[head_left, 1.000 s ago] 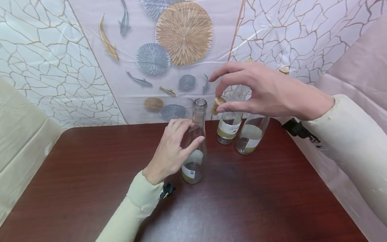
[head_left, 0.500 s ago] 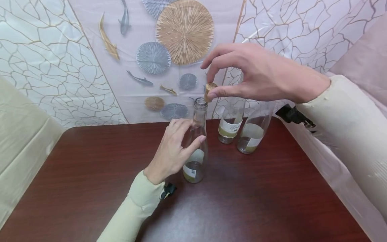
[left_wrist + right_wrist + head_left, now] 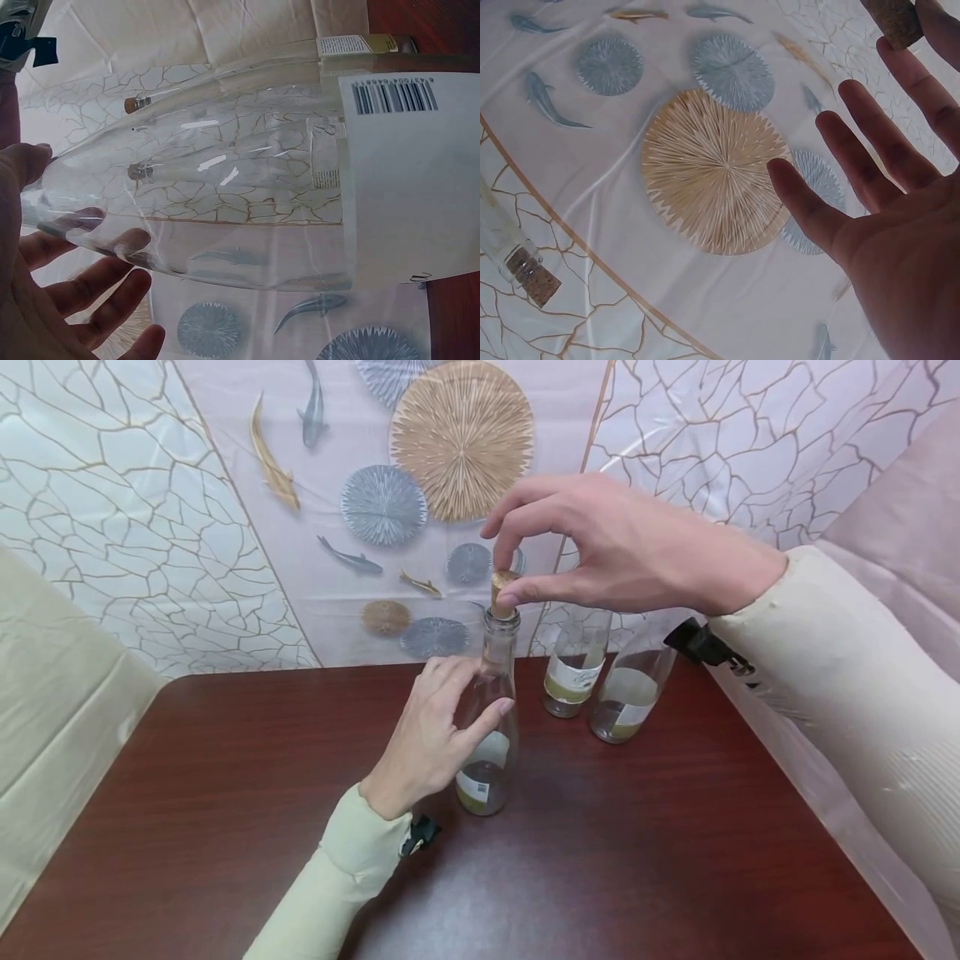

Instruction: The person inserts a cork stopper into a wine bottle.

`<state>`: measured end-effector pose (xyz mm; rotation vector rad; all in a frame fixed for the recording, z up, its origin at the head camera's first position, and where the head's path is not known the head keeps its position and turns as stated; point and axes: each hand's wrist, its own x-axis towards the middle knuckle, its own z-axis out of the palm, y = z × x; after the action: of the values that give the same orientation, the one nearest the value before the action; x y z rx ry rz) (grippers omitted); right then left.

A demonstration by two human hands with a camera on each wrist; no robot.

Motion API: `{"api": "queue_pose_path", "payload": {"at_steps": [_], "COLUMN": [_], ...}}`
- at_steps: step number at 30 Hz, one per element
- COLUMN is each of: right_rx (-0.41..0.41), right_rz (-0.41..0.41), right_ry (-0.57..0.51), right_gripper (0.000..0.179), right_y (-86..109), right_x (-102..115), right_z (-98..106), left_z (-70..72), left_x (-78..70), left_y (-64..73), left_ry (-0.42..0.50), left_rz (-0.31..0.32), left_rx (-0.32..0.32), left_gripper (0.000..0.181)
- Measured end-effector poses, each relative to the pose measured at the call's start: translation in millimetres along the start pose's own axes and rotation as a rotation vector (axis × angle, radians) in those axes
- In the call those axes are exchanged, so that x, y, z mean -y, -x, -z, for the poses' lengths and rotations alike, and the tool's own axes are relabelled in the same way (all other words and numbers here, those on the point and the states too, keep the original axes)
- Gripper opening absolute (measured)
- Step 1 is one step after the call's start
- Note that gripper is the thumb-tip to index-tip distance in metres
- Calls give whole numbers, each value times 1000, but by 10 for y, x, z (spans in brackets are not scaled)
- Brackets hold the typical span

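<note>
My left hand (image 3: 427, 727) holds a clear glass bottle (image 3: 495, 750) upright on the table, thumb on the near side and fingers reaching behind it. In the left wrist view, the bottle's white barcode label (image 3: 412, 172) fills the right side, and fingers show through the glass. My right hand (image 3: 615, 552) pinches a cork (image 3: 500, 579) between thumb and forefinger, its lower end at the bottle's mouth (image 3: 502, 620). The right wrist view catches that cork (image 3: 896, 22) at its top edge, with the other fingers spread.
Two more clear bottles with labels, one upright (image 3: 573, 677) and one beside it (image 3: 630, 697), stand at the back right. Corks (image 3: 136, 103) plug their necks. A patterned cloth (image 3: 225, 568) hangs behind the dark red wooden table (image 3: 225, 760).
My right hand has carried the cork left, first up and then down onto the bottle's mouth. The left hand stays on the bottle, which has not moved.
</note>
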<state>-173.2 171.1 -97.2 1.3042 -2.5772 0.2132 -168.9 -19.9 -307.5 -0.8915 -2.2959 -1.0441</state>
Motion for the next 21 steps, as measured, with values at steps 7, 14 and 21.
{"api": "queue_pose_path", "payload": {"at_steps": [7, 14, 21], "right_rx": [18, 49, 36], "right_rz": [-20, -25, 3], "right_ry": [-12, -5, -29], "right_gripper": [16, 16, 17], "right_y": [1, 8, 6], "right_x": [-11, -10, -23], "right_z": [13, -2, -71], "left_z": [9, -12, -19], "left_x": [2, -4, -9], "left_y": [-9, -8, 17], "left_ry": [-1, 12, 14], "left_rz": [-2, -9, 1], "left_rx": [-4, -9, -2], "left_gripper": [41, 39, 42]}}
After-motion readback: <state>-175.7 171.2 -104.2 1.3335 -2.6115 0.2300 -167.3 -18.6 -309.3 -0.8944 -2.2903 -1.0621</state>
